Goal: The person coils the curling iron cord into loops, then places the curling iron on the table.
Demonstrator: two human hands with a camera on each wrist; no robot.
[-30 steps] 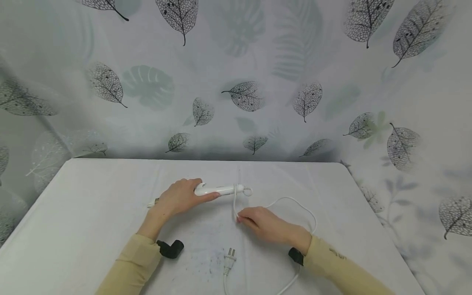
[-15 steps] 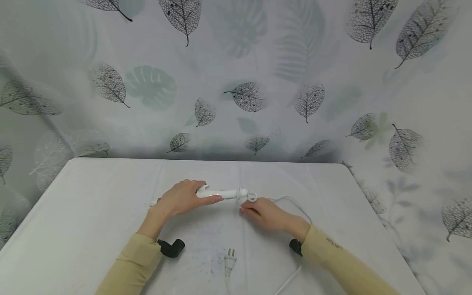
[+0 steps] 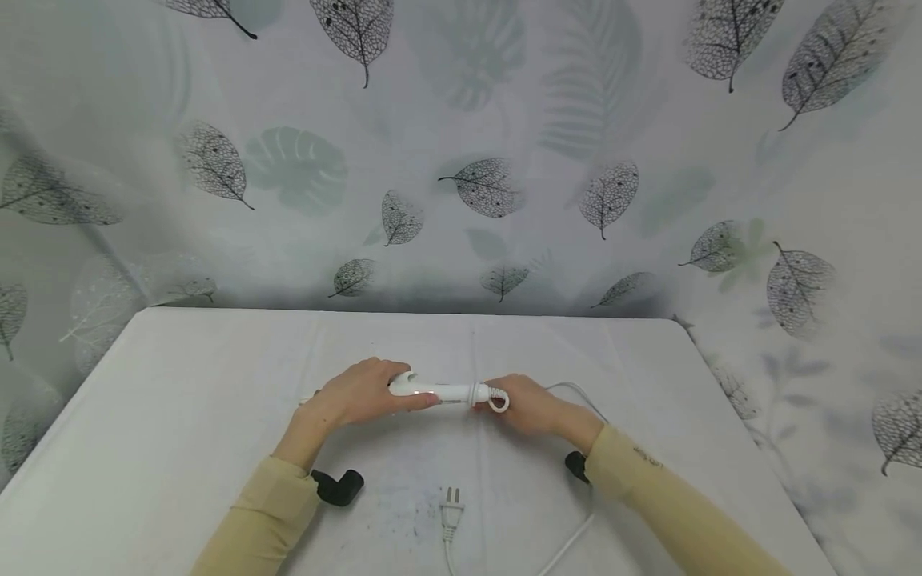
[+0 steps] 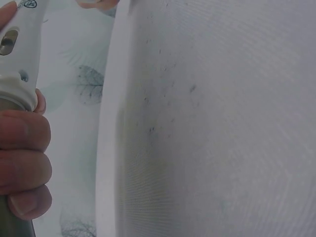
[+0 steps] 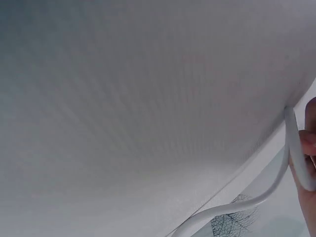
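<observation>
A white-handled curling iron (image 3: 452, 393) is held sideways over the middle of the table by my left hand (image 3: 353, 394). In the left wrist view, curled fingers (image 4: 24, 170) wrap its grey-green barrel (image 4: 15, 224), just below the white handle (image 4: 22, 54) with its switch. The white power cord (image 3: 499, 400) loops at the handle's right end, with a turn of it around the handle. Right behind that end, my right hand (image 3: 536, 406) pinches the cord, its fingertips partly hidden by the handle. The right wrist view has the cord (image 5: 232, 207) bending up to the fingers (image 5: 308, 143).
A two-pin plug (image 3: 451, 512) lies on the white-covered table (image 3: 180, 416) near the front, its cord running off the lower edge. More cord (image 3: 569, 544) passes under the right forearm. A leaf-patterned curtain (image 3: 446, 104) stands behind the table.
My right hand has moved up and slightly right to the handle's end, bringing the cord around it. The curling iron has shifted slightly right and toward me in my left hand.
</observation>
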